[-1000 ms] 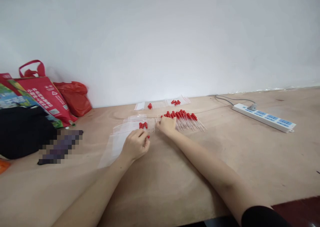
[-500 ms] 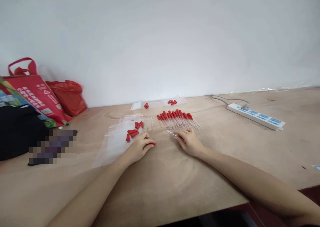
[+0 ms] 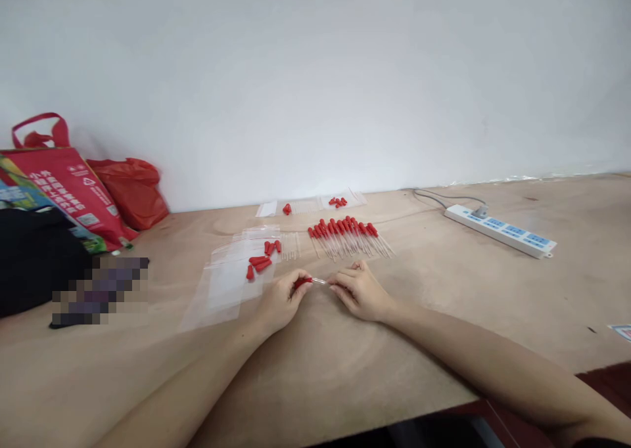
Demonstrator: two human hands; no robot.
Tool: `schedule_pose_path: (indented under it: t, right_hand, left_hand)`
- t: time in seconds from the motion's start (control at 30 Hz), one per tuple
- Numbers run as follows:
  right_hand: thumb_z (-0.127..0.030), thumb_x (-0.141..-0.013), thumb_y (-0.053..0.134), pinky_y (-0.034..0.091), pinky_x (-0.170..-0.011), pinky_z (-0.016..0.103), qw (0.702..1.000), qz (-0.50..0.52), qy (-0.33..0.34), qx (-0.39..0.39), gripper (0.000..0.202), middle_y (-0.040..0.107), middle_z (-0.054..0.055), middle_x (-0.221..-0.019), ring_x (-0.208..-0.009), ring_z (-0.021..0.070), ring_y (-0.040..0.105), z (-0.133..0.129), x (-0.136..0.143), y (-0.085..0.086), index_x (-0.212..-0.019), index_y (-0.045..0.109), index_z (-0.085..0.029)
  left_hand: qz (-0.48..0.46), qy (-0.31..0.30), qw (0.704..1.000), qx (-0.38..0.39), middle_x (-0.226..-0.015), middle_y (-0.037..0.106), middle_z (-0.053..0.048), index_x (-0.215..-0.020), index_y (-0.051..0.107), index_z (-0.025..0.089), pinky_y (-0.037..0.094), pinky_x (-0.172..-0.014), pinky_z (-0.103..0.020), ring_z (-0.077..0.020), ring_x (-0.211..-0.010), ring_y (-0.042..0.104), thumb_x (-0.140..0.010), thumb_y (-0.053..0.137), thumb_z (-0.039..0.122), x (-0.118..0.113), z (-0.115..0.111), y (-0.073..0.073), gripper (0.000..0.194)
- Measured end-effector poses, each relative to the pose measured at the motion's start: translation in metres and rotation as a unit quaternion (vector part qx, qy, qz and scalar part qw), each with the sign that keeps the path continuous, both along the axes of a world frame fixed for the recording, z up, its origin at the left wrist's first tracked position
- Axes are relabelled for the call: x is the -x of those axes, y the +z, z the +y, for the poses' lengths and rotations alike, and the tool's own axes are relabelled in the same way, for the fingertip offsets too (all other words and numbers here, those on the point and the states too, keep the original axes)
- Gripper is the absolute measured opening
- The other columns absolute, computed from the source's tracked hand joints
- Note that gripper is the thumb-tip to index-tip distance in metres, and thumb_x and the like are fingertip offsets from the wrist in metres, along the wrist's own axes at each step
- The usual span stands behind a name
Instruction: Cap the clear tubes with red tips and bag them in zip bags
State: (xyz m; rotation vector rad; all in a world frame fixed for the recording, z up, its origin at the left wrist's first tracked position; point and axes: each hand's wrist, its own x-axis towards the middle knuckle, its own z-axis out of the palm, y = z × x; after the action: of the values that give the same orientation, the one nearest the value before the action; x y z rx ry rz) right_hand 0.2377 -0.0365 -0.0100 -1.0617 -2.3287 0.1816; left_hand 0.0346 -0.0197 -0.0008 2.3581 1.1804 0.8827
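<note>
Left hand: the person's left hand [image 3: 283, 300] pinches a red bulb [image 3: 303, 282] narrowly between thumb and fingers, its mouth facing right.
Right hand: the right hand [image 3: 362, 293] is drawn narrow around a clear tube [image 3: 319, 281], with the fingertips at the tube's right side.
Joint: the tube bridges the gap between the hands, its left end at the bulb's mouth; from where I stand, I cannot tell how deep it sits.
Work position: bulb and tube are at the near middle of the wooden surface [image 3: 394, 369], in front of the parts.
Spare bulbs: two small clusters of loose bulbs [image 3: 260, 265] lie on and beside the flat clear bags [image 3: 217, 290], ahead of the left hand.
Spare tubes: a short row of loose tubes [image 3: 290, 246] lies just right of those bulbs.
Droppers: a fanned row of capped droppers [image 3: 345, 231] lies beyond the right hand, red ends toward the wall [image 3: 315, 80].
Rear bag: another clear bag [image 3: 355, 199] lies near the wall, with red bulbs in two groups.
Right side: a white power strip [image 3: 500, 231] lies at an angle, with one plug [image 3: 480, 210] seated.
Left side: a red tote [image 3: 73, 179], a red plastic bag [image 3: 131, 192] and a black cloth item [image 3: 42, 261] stand together.
</note>
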Motion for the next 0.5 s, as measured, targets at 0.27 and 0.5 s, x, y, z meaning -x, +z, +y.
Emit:
schedule_pose_path:
  t: [0.27,0.5]
  right_hand:
    - [-0.02,-0.086,0.04,0.022,-0.071,0.028,0.998,-0.019,0.048,0.033,0.02,0.063,0.003,-0.088,-0.076,0.0128,0.053,0.008,-0.009,0.004,-0.095,0.058,-0.021]
    - [-0.02,-0.083,0.041,0.019,-0.067,0.029,0.995,-0.093,0.016,-0.03,0.019,0.062,0.003,-0.077,-0.065,0.0117,0.049,0.007,-0.007,0.003,-0.085,0.06,-0.019]
  left_hand:
    - [0.009,-0.021,0.999,0.022,-0.067,0.061,0.002,-0.078,0.057,0.019,0.043,-0.056,-0.022,-0.0124,-0.06,0.055,-0.08,0.044,0.024,0.0,-0.006,0.001,0.014]
    - [0.069,-0.055,0.996,-0.023,-0.072,0.063,0.0,-0.077,0.058,0.019,0.043,-0.059,-0.024,-0.0129,-0.06,0.055,-0.08,0.044,0.023,-0.003,-0.011,0.008,0.015]
